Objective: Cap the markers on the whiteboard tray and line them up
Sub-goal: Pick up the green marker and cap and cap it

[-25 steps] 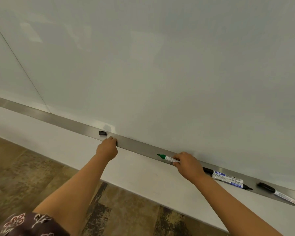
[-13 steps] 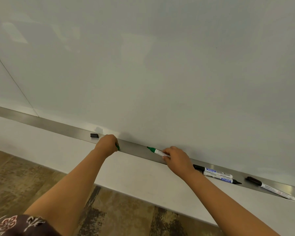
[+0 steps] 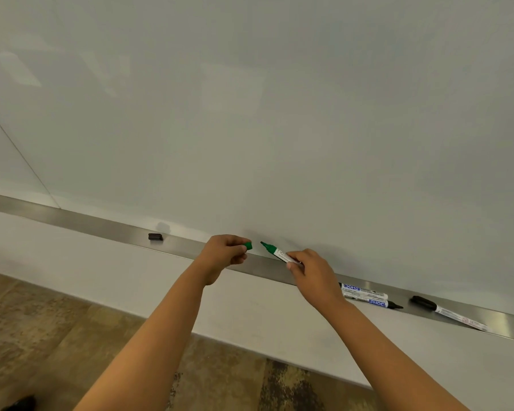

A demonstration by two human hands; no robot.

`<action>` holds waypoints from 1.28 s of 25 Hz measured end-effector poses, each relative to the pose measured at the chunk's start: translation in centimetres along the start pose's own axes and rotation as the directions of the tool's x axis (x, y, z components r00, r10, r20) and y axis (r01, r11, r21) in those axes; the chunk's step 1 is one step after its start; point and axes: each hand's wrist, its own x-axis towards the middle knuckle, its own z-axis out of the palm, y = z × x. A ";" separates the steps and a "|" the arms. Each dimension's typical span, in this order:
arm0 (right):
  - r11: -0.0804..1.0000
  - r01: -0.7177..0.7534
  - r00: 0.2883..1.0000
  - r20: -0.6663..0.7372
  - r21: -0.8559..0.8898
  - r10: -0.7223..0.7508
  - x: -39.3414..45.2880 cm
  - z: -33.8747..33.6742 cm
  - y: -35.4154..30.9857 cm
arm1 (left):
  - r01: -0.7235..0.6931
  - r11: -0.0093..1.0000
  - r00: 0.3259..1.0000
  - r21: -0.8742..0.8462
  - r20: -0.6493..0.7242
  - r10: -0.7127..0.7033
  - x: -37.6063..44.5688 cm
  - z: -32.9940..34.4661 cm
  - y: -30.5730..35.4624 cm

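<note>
Left hand (image 3: 224, 253) pinching green cap (image 3: 247, 246); right hand (image 3: 310, 269) gripping uncapped green marker (image 3: 275, 252), tip aimed at cap, small gap between. Both lifted just above metal tray (image 3: 101, 225), off it since a second ago. Long bare tray leftward past black cap (image 3: 155, 237). Rightward: two markers (image 3: 365, 295) side by side, black-capped marker (image 3: 448, 312) beyond.

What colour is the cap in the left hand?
Green; the cap matches the marker tip, seen in the head view.
</note>
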 end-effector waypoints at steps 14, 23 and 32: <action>0.994 0.094 0.990 0.112 -0.050 -0.088 -1.5 -4.8 2.1 | -0.033 0.995 0.999 0.093 -0.037 0.037 -3.1 6.7 2.9; 0.994 0.070 0.980 0.181 0.081 -0.084 -2.1 -4.2 1.3 | -0.112 0.979 0.980 -0.171 -0.182 0.081 -4.4 8.0 1.8; 0.428 -0.585 0.810 0.525 0.688 0.262 1.1 -1.4 -3.8 | -0.203 0.978 0.974 -0.053 0.091 0.207 -4.0 3.4 3.7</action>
